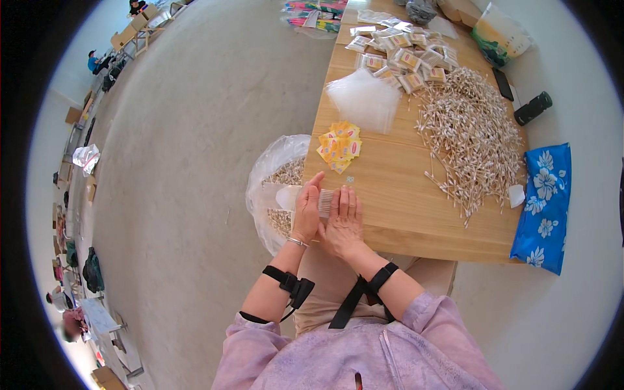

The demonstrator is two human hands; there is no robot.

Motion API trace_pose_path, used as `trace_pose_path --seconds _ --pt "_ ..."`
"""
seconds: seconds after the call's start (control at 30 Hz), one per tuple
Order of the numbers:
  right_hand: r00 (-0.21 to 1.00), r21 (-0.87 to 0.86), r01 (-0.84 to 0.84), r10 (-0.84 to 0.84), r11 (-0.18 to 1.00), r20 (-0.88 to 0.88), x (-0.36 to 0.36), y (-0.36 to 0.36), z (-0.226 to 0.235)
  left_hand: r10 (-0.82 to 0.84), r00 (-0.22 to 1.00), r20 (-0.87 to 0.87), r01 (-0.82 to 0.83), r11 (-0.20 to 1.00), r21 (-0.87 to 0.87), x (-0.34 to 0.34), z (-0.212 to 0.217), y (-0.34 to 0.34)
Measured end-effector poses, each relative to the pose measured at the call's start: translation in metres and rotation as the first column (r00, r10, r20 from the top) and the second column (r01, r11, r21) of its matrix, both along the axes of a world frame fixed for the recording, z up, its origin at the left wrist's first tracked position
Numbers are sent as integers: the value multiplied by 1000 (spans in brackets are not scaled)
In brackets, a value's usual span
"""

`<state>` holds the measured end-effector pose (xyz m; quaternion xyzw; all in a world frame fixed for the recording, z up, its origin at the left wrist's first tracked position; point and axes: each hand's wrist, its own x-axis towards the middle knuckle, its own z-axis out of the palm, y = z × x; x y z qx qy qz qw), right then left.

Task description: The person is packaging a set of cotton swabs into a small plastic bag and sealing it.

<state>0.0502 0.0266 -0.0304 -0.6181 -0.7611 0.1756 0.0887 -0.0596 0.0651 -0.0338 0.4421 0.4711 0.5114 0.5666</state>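
In the head view, a row of swabs (pixel 326 202) is flanked at the table (pixel 403 224) edge by the left hand (pixel 308 207), fingers extended, any pinch untellable, and the right hand (pixel 344 222), fingers laid nearly together. Loose swabs (pixel 287 173) are contained in the clear bag (pixel 257 188); packets (pixel 408 61) are filled.

No legible txt, yellow cards (pixel 340 146) incl.

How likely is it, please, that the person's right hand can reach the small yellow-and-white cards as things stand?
Probably yes: the right hand is near the cards, with only a small pale square seen between, though it seems occupied beside the white cotton swabs.
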Motion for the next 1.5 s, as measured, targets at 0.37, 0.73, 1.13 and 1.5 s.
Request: trace_pose_path --seconds 0.37,0.73,1.13,1.5 --pt "999 68 -36 37 997 -5 3 -3 -1 10 999 49 -10 1000 0 0 -5 1" --pt "999 57 -46 47 997 -20 -5 -4 -3 -104 796 -597 265 946 189 -48 23 5" --pt "998 83 -59 61 995 -20 -18 -3 -1 -69 262 -963 514 854 78 -88 49 17" --pt "995 110 -82 88 991 -52 -49 3 -7 -55 212 -976 521 851 65 -93 41 17"
